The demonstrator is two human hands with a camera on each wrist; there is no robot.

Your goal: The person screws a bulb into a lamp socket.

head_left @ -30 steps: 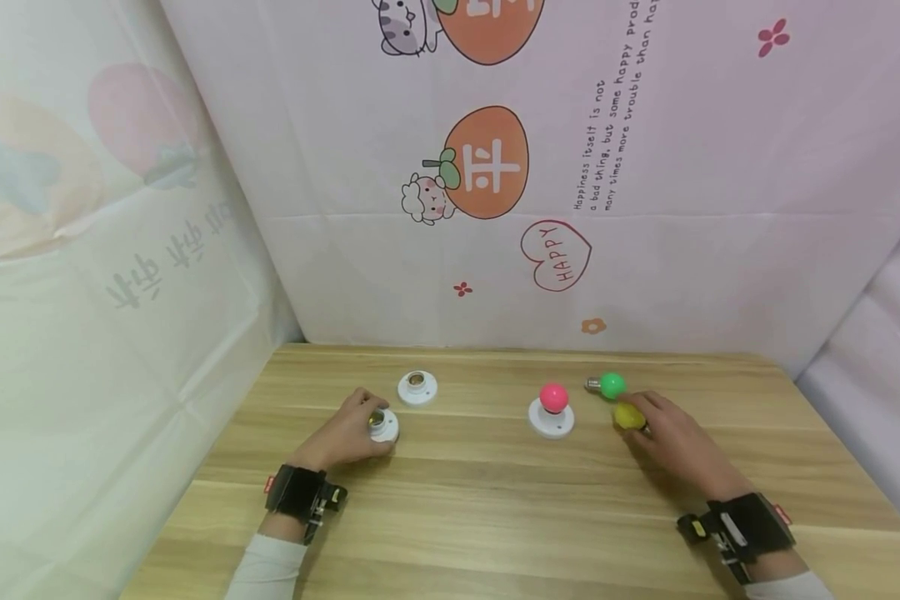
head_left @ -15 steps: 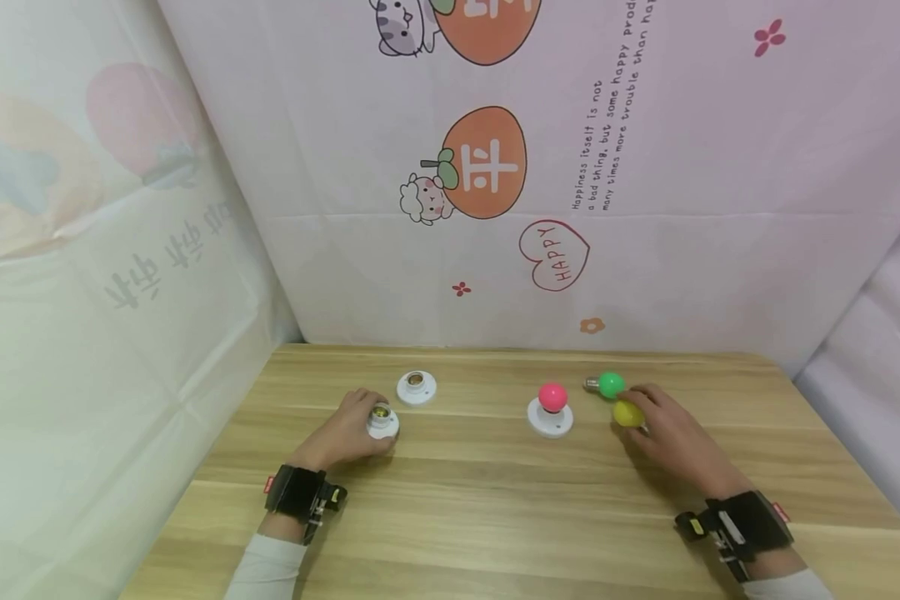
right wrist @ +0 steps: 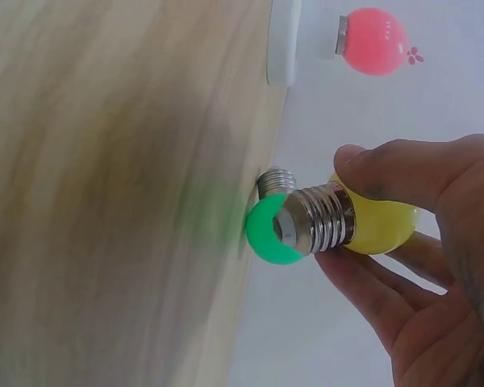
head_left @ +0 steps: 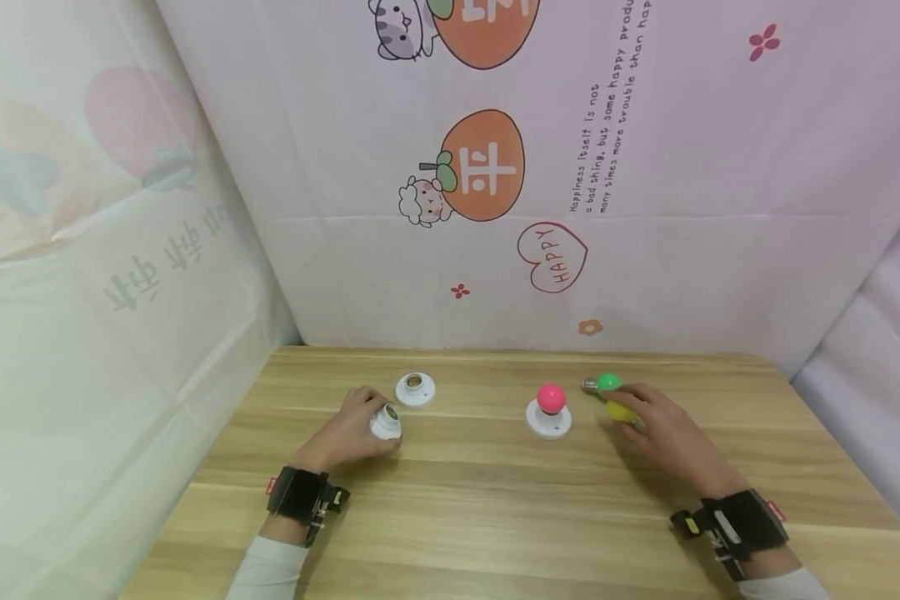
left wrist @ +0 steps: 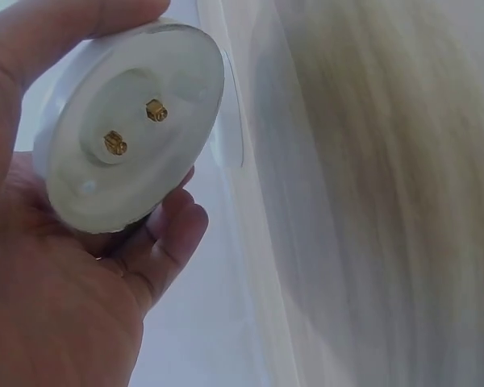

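Observation:
My left hand (head_left: 352, 429) grips a white round lamp holder (head_left: 386, 422) by its rim. In the left wrist view its underside shows two brass screws, and the base (left wrist: 137, 129) is raised and tilted off the table. My right hand (head_left: 671, 433) holds a yellow bulb (right wrist: 379, 222) between thumb and fingers, its metal screw base pointing out past the thumb. Right behind it lies a green bulb (head_left: 608, 382) on its side. A second lamp holder (head_left: 416, 389), with no bulb in it, stands just beyond my left hand.
A pink bulb (head_left: 551, 398) stands upright in a third white lamp holder (head_left: 548, 421), left of my right hand. The wooden table (head_left: 480, 517) ends at a printed cloth backdrop (head_left: 345, 250), with more cloth at both sides.
The lamp holder in my left hand has tipped up, its socket now leaning right. My right hand has shifted slightly left and back with the yellow bulb, which now overlaps the green one.

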